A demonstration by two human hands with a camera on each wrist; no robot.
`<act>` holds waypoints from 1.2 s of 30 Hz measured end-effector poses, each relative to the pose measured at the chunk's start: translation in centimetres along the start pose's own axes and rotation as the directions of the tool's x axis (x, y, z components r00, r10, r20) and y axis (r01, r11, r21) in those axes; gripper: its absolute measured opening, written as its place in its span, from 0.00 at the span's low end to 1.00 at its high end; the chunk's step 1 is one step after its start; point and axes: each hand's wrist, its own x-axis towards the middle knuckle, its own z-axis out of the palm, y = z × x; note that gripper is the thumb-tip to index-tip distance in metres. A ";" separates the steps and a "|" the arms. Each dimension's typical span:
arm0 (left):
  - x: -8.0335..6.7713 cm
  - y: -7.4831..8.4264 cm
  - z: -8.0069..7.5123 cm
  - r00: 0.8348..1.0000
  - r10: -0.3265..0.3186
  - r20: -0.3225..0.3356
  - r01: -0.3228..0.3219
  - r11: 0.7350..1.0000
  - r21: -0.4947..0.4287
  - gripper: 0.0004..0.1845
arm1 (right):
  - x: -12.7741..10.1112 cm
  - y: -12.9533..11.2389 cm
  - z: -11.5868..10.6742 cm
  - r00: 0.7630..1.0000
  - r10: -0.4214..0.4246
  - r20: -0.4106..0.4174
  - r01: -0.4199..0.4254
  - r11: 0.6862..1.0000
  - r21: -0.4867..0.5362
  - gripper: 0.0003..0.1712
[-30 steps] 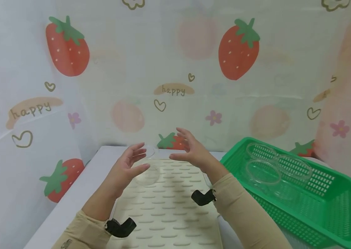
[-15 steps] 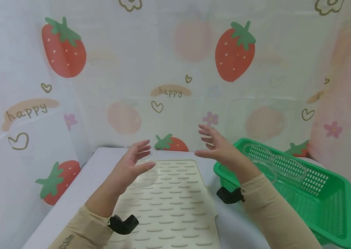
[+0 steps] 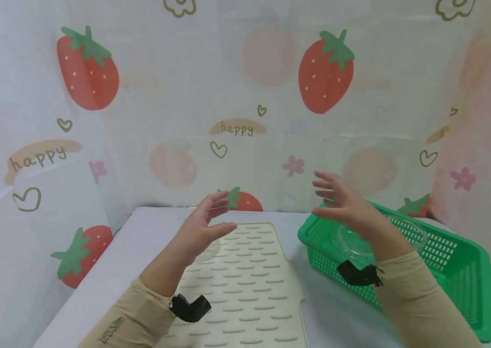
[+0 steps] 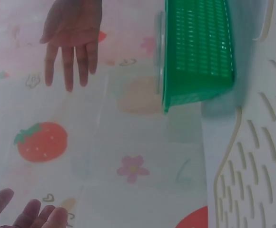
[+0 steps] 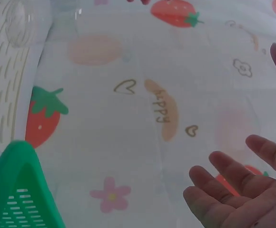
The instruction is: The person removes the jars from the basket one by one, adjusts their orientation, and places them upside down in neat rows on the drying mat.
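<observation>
Both hands released, fingers spread: left hand [image 3: 199, 229] above clear bowl [image 3: 207, 250] on ribbed mat [image 3: 245, 290]; right hand [image 3: 343, 205] over green basket [image 3: 450, 280]. Best gripping one bowl [image 3: 351, 240] by its rim, gently.

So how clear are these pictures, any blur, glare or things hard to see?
Head view: evenly lit, sharp, but the clear bowl by the left hand nearly vanishes against the mat. Left wrist view: soft, slightly washed out. Right wrist view: right hand close and blurred.

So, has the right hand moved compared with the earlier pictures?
Yes. The right hand has shifted rightward, off the cream mat, and is now above the near-left corner of the green basket.
</observation>
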 end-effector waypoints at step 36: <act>0.2 -0.5 4.3 0.997 -0.033 0.070 0.034 0.999 -0.020 0.37 | -5.8 7.3 -8.9 0.973 0.230 -0.004 -0.224 0.943 -0.245 0.39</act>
